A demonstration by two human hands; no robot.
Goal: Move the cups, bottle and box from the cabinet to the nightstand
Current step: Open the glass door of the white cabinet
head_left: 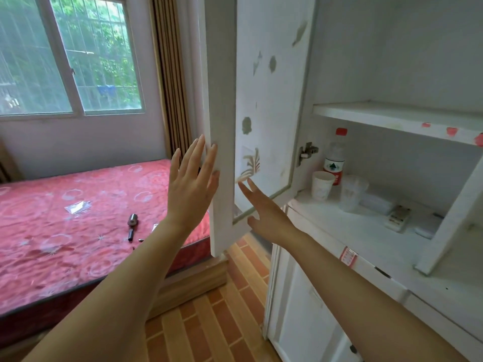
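Resting flat against the cabinet door [261,100], left hand [190,189] spread, right hand [264,215] spread.

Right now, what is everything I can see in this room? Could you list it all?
bottle: one, clear with red cap, back left of the cabinet shelf
paper cup: one, white, in front of the bottle
plastic cup: one, clear, right of the paper cup
box: one, white, behind the plastic cup
remote: one, white, lying on the shelf
cabinet door: one, white, swung open
bed: one, red cover, left
window: one, barred, far wall
left hand: open, on the door edge
right hand: open, by the door's lower corner
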